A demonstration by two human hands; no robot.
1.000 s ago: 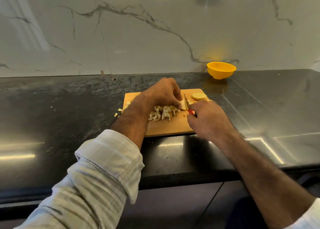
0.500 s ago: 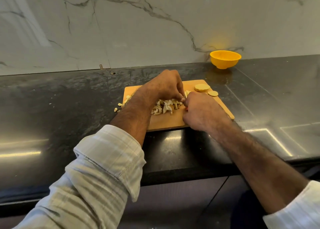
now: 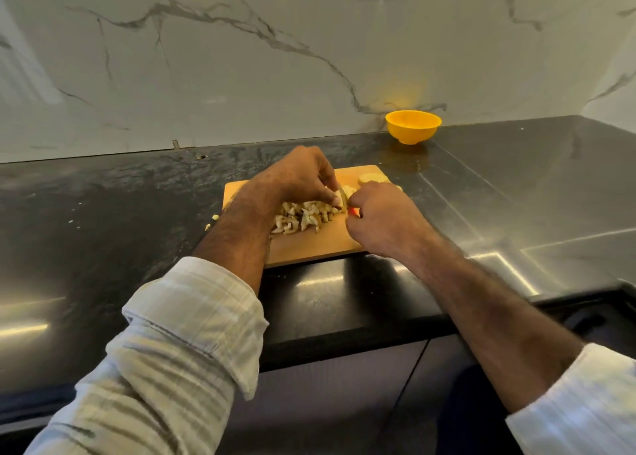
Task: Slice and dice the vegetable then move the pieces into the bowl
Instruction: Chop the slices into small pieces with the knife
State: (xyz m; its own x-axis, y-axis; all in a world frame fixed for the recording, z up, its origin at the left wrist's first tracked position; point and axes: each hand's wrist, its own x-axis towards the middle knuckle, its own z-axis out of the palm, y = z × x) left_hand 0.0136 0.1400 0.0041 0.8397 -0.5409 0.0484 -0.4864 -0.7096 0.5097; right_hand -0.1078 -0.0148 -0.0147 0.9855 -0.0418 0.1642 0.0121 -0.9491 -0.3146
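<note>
Since half a second ago the right hand (image 3: 382, 220) has drawn back a little from the left, so a red knife handle (image 3: 353, 211) shows again at its knuckles, and the camera has tipped so that the bowl sits lower in view. Nearest the viewer, at 6 o'clock, two forearms reach forward, the left in a rolled striped sleeve (image 3: 192, 320). Past the front edge of the dark polished desk (image 3: 103, 213) lies a wooden cutting board (image 3: 309, 244), at centre. On its near-left part sits a heap of diced vegetable pieces (image 3: 303, 217), pale and irregular. The right hand is clamped round the knife handle, and the narrow blade (image 3: 343, 198) rises toward 12 o'clock between the two hands. The left hand (image 3: 296, 179) arches over the heap with its fingertips curled down, pressing on the vegetable piece (image 3: 348, 191) beside the blade. At the board's far-right corner, toward 1 o'clock, lies a round uncut slice (image 3: 370, 178). A few stray bits (image 3: 215, 217) lie on the desk just off the board's left edge, at 9 o'clock. Farthest back, at 1 o'clock against the marble wall (image 3: 241, 76), stands the yellow bowl (image 3: 413, 126), well apart from the board.
</note>
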